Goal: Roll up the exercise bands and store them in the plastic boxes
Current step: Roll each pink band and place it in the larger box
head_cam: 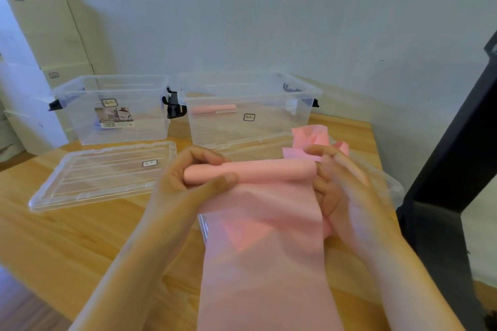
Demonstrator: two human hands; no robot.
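You are working at a wooden table (80,236) set against a pale wall (269,21). Stacked cardboard boxes (53,29) stand past its left back corner, and a black frame (451,156) rises just beyond its right edge.

Along the back of the table two clear plastic boxes stand side by side, lids off. The left box (80,121) carries a printed label. The right box (269,129) holds one rolled pink band (213,109), lying against its back wall. Their black latches nearly touch between them. A clear lid (102,177) lies flat in front of the left box, near the table's left edge, and bare wood runs from it toward you.

Your left hand (185,177) pinches the left end of the roll (250,170) between thumb and curled fingers. Your right hand (347,188) is blurred, but its fingers curl round the roll's right end.

The roll sits at the top of the pink band (263,223), held just in front of the right box. The unrolled length hangs down between your forearms and out of the bottom of the view. The edge of a second clear lid (203,226) shows under the band.

Loose pink bands (309,137) lie crumpled just behind your right hand, beside the right box's near corner. Your right forearm is close to the table's right edge and the black frame.
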